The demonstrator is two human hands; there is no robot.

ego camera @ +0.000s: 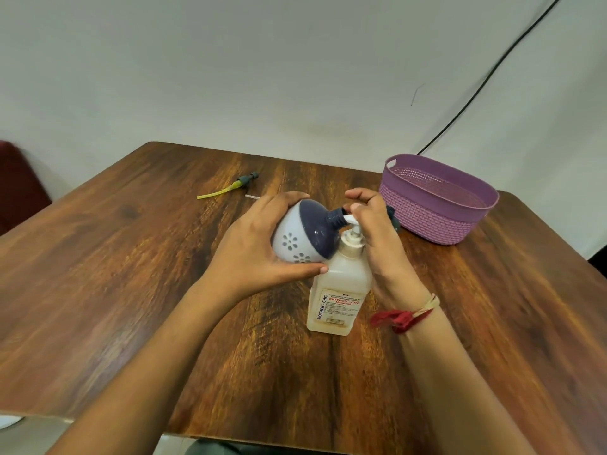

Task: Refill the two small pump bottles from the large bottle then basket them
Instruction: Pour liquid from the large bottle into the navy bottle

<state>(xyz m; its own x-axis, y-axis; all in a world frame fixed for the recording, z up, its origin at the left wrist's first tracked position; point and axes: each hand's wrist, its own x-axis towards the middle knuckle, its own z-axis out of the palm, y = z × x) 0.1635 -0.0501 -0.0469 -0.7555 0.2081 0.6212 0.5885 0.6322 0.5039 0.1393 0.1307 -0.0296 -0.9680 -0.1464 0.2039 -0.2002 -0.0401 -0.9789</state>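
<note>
My left hand [253, 247] grips a small round bottle [303, 233], white below with flower cut-outs and dark blue on top. It is tilted sideways with its open neck against the white pump nozzle of the large translucent bottle [340, 290], which stands upright on the table. My right hand [374, 231] lies over the pump head of the large bottle, fingers curled round it. A second small dark bottle [392, 220] is mostly hidden behind my right hand, beside the purple basket [437, 205]. A loose pump head with a yellow tube [233, 186] lies at the back left.
The wooden table [131, 274] spans the view, with its front edge near me. A thin white tube [251, 197] lies behind my left hand. A black cable [486, 80] runs down the wall behind the basket. A dark red seat [19, 188] is at far left.
</note>
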